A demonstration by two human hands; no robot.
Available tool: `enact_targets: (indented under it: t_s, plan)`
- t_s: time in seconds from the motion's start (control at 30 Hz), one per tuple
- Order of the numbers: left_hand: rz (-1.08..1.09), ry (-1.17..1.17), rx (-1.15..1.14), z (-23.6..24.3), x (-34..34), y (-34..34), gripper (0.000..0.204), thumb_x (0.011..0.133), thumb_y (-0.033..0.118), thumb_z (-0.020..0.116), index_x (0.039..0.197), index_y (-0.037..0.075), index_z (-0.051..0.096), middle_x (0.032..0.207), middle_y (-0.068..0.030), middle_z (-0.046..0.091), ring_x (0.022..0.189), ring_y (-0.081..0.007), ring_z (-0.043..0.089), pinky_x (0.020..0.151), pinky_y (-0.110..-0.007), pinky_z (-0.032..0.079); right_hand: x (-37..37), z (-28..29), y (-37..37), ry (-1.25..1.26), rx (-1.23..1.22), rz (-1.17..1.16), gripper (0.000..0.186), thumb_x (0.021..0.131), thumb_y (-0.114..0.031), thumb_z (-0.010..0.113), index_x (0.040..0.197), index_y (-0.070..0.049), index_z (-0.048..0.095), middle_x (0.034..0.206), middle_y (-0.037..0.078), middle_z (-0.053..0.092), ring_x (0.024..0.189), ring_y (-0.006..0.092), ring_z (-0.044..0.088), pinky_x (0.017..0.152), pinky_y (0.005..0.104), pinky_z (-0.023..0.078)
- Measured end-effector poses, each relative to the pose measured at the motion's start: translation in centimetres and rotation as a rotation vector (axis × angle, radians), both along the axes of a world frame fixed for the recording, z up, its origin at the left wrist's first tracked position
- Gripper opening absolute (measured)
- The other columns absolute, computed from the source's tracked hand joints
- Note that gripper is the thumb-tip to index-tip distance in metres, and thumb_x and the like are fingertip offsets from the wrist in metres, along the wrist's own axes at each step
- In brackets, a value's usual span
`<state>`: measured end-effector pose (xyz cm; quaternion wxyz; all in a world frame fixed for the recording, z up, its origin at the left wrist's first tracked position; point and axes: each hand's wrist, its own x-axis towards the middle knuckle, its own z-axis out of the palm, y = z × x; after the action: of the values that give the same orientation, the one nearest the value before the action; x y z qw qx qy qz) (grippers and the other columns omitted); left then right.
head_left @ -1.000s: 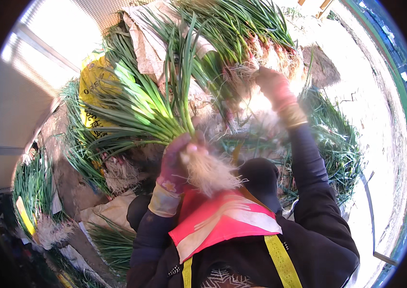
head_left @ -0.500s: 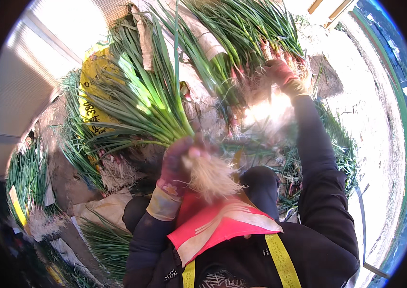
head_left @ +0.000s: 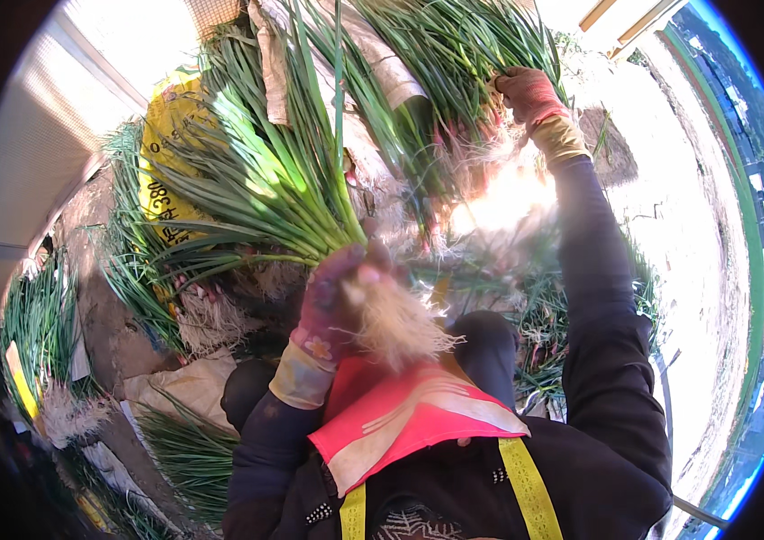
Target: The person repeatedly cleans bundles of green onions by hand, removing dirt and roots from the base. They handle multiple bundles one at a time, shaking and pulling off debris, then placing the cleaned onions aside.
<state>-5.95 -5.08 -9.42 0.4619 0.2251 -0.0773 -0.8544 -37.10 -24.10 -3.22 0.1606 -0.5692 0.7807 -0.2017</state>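
Observation:
My gloved left hand (head_left: 335,297) is closed round the lower stems of a bunch of green onions (head_left: 296,202). Its pale, stringy roots (head_left: 400,319) hang out past the hand toward my lap, and the long green leaves fan up and left. Reaching out at the upper right, my right hand (head_left: 530,94), in a reddish glove, is closed at the root end of a large pile of green onions (head_left: 467,54). Its fingers curl against the stems there, partly hidden by glove and leaves.
A yellow printed sack (head_left: 170,148) lies at left among more green onions. Further bundles (head_left: 44,324) stand at the far left, with loose onions (head_left: 539,346) right of my knee. A pale wall or sheet (head_left: 26,180) bounds the left side. Bright ground (head_left: 701,270) stretches along the right.
My right hand has moved slightly up, from the roots to the stems of the far pile. The left hand keeps its bunch, shifting only a little.

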Motion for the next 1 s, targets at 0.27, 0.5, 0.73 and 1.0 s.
enact_targets:
  t_s: [0.27, 0.5, 0.73, 1.0]
  plan:
    - [-0.018, -0.351, -0.550, -2.0, 1.1, 0.3, 0.037, 0.086, 0.019, 0.054, 0.121, 0.008, 0.046, 0.094, -0.0078, 0.058, 0.087, -0.0190, 0.056, 0.076, -0.034, 0.048, 5.6, -4.0, -1.9, 0.381, 0.130, 0.102, 0.054, 0.067, -0.042, 0.069, 0.104, -0.004, 0.058, 0.104, 0.017, 0.060, 0.098, 0.0352, 0.056, 0.084, 0.0397, 0.045]
    - [-0.027, -0.215, -0.408, -1.5, 1.1, -0.2, 0.027, 0.087, 0.022, 0.053, 0.108, 0.006, 0.055, 0.093, -0.0072, 0.058, 0.086, -0.0178, 0.056, 0.075, -0.032, 0.048, 4.2, -4.1, -2.4, 0.491, 0.198, 0.095, 0.025, 0.075, -0.020, 0.052, 0.083, -0.001, 0.066, 0.089, 0.022, 0.062, 0.087, 0.0359, 0.060, 0.075, 0.0400, 0.047]
    - [0.064, -0.116, -0.013, 0.1, 0.5, 0.0, 0.024, 0.081, 0.019, 0.055, 0.096, 0.001, 0.060, 0.071, -0.0093, 0.061, 0.071, -0.0229, 0.061, 0.068, -0.035, 0.051, -1.8, -0.1, 3.3, -0.939, -0.355, -0.185, 0.023, 0.083, -0.010, 0.051, 0.099, 0.005, 0.052, 0.070, 0.009, 0.059, 0.051, 0.0149, 0.054, 0.048, 0.0263, 0.048]
    - [0.095, -0.057, 0.083, -0.3, -0.4, -0.6, 0.039, 0.077, 0.019, 0.058, 0.111, 0.000, 0.053, 0.077, -0.0127, 0.063, 0.065, -0.0236, 0.062, 0.071, -0.042, 0.052, -3.0, -2.9, 2.8, -0.716, -0.032, -0.089, 0.024, 0.087, -0.021, 0.052, 0.098, 0.000, 0.055, 0.077, 0.012, 0.062, 0.059, 0.0199, 0.062, 0.049, 0.0292, 0.052]
